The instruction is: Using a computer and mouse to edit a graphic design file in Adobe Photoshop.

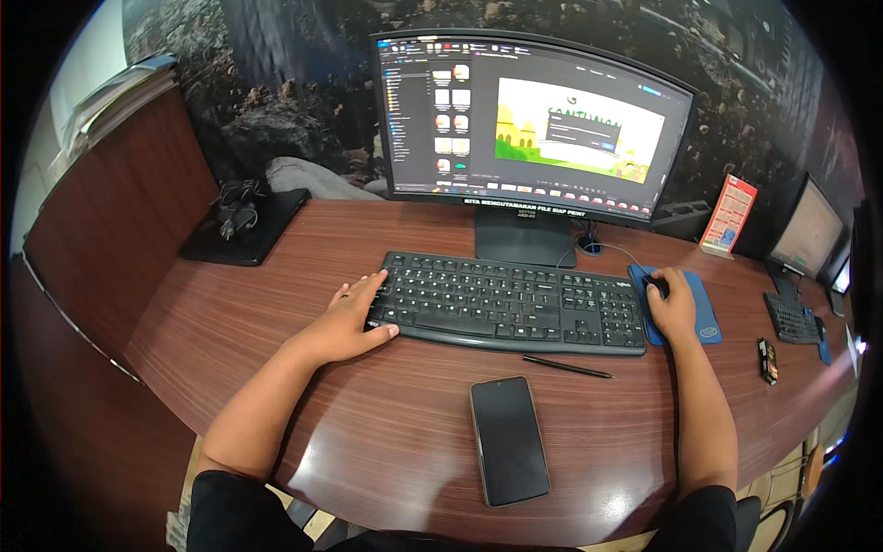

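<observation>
My left hand (pixel 354 322) rests at the left end of a black keyboard (pixel 515 304). Its fingers are stretched out over the corner keys, and the thumb lies apart along the front edge. On a blue mouse pad (pixel 704 308), my right hand (pixel 674 308) is curled over a dark computer mouse (pixel 657 282), most of which it covers. Behind the keyboard stands a wide curved monitor (pixel 533 120). On its lit screen are a file list and a colourful picture with a small dark dialog box over it.
A black pen (pixel 567 367) and a dark phone (pixel 510 442) lie in front of the keyboard. At the back left, coiled cables (pixel 241 207) sit on a flat black device (pixel 244 244). Rightward are a red desk calendar (pixel 729 216), a small black box (pixel 767 361) and a second keyboard (pixel 791 317).
</observation>
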### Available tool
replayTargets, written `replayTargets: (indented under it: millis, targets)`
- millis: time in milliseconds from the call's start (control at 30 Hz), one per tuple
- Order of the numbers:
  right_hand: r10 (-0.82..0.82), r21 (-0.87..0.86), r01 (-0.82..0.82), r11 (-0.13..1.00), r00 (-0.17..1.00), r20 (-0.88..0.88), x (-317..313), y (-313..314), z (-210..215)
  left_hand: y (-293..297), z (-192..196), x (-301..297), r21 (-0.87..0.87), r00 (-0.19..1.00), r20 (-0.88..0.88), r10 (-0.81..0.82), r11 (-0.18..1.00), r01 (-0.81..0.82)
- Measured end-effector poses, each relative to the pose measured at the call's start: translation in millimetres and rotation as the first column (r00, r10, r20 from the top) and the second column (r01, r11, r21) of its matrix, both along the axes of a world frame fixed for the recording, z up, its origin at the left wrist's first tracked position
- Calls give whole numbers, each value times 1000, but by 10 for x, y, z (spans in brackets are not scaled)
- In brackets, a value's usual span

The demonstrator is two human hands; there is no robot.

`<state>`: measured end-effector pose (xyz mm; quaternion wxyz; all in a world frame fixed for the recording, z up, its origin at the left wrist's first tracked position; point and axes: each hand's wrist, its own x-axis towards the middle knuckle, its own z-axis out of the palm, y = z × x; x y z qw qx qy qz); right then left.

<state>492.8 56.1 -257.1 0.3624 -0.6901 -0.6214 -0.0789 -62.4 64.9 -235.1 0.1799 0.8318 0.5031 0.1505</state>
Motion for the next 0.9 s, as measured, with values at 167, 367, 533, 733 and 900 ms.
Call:
replayTargets:
  millis: [167,367,533,733,900]
  targets:
    - [-2,64,3,998,1000,-18,7,32,-31,-20,20,-12,0,1000,-22,-2,1000,2]
    - [10,77,-9,997,1000,-16,24,52,-64,-13,6,-35,-8,1000,-27,11,1000,-11]
    - [28,93,-26,995,999,-20,28,35,-52,-13,12,-28,-31,999,-25,21,999,-22]
    - [53,87,-51,995,998,-27,29,40,-45,-16,10,-17,-34,999,-34,32,999,-33]
    - [47,74,-45,996,999,-21,45,42,-45,-24,29,-11,-33,999,-31,31,999,-32]
